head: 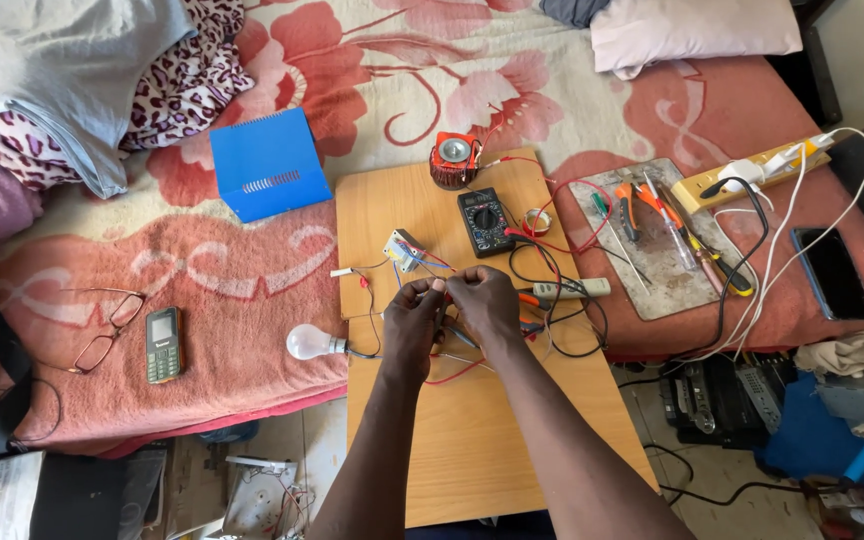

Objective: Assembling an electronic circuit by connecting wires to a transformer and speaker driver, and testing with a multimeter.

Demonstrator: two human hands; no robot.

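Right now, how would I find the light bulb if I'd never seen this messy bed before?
Start at the long wooden board lying over the flowery bedspread. Follow its left edge to just beside the left hand. There the light bulb lies on its side, hanging over the board's edge. It is the only round, white, glassy thing here, unlike the flat orange phone further left.

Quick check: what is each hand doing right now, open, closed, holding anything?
Left hand: fingers pinched shut on a thin wire.
Right hand: fingers pinched shut on the same wire, above the wooden board.
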